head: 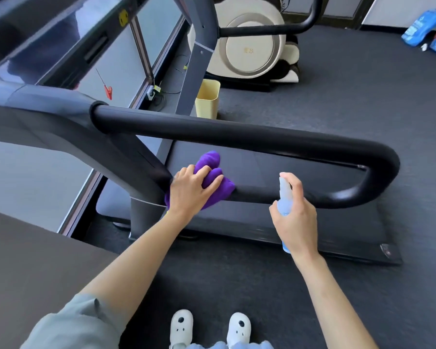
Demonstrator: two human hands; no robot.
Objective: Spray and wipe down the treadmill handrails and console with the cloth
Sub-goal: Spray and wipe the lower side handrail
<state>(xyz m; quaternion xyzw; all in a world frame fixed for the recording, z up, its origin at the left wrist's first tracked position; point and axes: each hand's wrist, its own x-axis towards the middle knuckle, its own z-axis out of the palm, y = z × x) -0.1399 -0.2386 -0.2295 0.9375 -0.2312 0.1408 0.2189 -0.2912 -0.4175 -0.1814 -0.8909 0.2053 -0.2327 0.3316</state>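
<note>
A black looped handrail (pixel 237 133) runs from the treadmill's grey upright (pixel 126 157) to a bend at the right and back along a lower bar (pixel 320 199). My left hand (pixel 190 191) presses a bunched purple cloth (pixel 209 167) onto the lower bar where it meets the upright. My right hand (pixel 296 219) grips a small clear spray bottle (pixel 285 197) with pale blue liquid, upright, my forefinger curled over its nozzle, just in front of the lower bar. The console (pixel 18 28) is at the top left, blurred.
The treadmill deck (pixel 275 224) lies under the rail. A yellow bin (pixel 207 99) stands behind the upright, a cream elliptical machine (pixel 252 44) beyond it. Blue packs (pixel 423 27) lie at the far right. A dark surface (pixel 35 268) fills the lower left. My white shoes (pixel 209 328) stand on dark carpet.
</note>
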